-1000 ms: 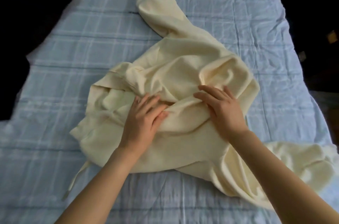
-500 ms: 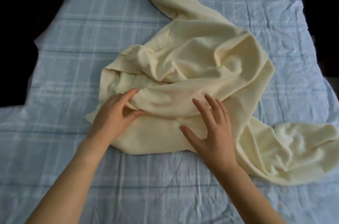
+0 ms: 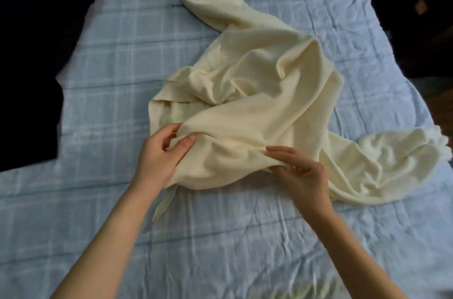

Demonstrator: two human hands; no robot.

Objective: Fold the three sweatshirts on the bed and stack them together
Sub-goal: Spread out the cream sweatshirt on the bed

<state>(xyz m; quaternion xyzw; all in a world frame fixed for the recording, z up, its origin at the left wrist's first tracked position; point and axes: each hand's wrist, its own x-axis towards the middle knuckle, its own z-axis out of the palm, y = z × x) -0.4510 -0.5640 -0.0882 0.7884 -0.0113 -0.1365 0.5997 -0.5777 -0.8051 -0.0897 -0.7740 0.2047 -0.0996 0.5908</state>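
The crumpled sweatshirt (image 3: 257, 102) runs far-left to near-right. The left hand (image 3: 161, 156) and right hand (image 3: 301, 171) pinch its near edge; its hem is hidden.

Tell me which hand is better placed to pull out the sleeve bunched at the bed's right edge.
Right, probably. The right hand grips the cream sweatshirt nearest that sleeve; the left hand pinches the opposite side.
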